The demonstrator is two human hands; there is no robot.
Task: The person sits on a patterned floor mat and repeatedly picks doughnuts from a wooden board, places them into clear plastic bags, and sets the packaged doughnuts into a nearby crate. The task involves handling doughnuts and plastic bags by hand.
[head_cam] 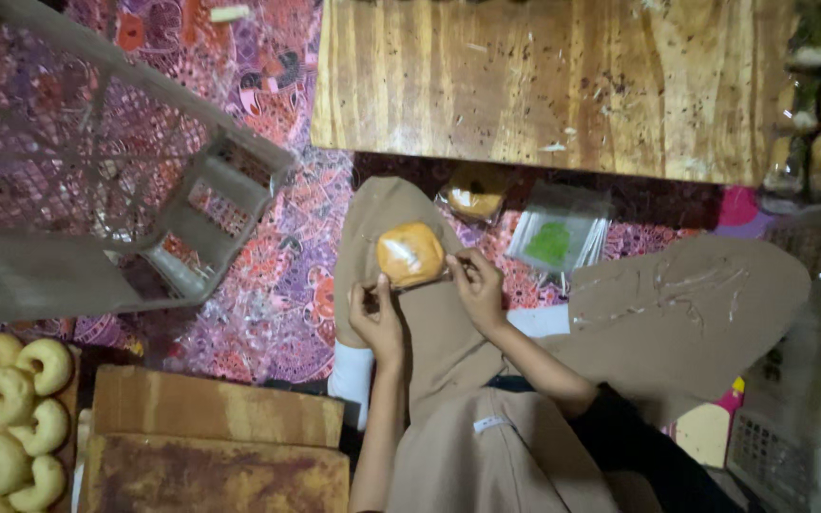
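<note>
From the head view, the left hand (377, 318) and right hand (475, 285) both pinched a round bun in a clear bag (410, 254) over the lap, seemingly mid-sealing, needing a firm fold, while at two o'clock lay a stack of clear bags (560, 233) with green labels and at twelve another bagged bun (473, 195).

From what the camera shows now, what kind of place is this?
Probably a small home bakery packing spot on the floor: both hands hold a wrapped bun, plain doughnuts lie on a tray, and empty clear bags lie beside a low wooden table.
</note>
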